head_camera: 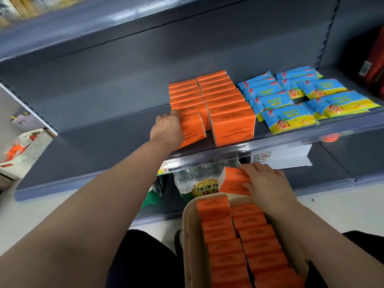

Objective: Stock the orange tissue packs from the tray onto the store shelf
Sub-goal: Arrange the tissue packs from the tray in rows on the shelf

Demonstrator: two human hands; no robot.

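Observation:
Two rows of orange tissue packs (226, 104) stand on the dark grey store shelf (104, 129). My left hand (168, 129) reaches up and grips the front pack (192, 129) of the left row, tilted at the shelf's front. A beige tray (190, 242) on my lap holds two rows of orange packs (239, 242). My right hand (268, 183) holds one orange pack (234, 181) lifted just above the tray's far end.
Blue and yellow wipe packs (291, 100) lie to the right of the orange rows. The shelf left of the orange packs is bare. A clear price rail (259, 146) edges the shelf. Bagged goods (199, 183) sit on the lower shelf. A white crate (25, 152) stands far left.

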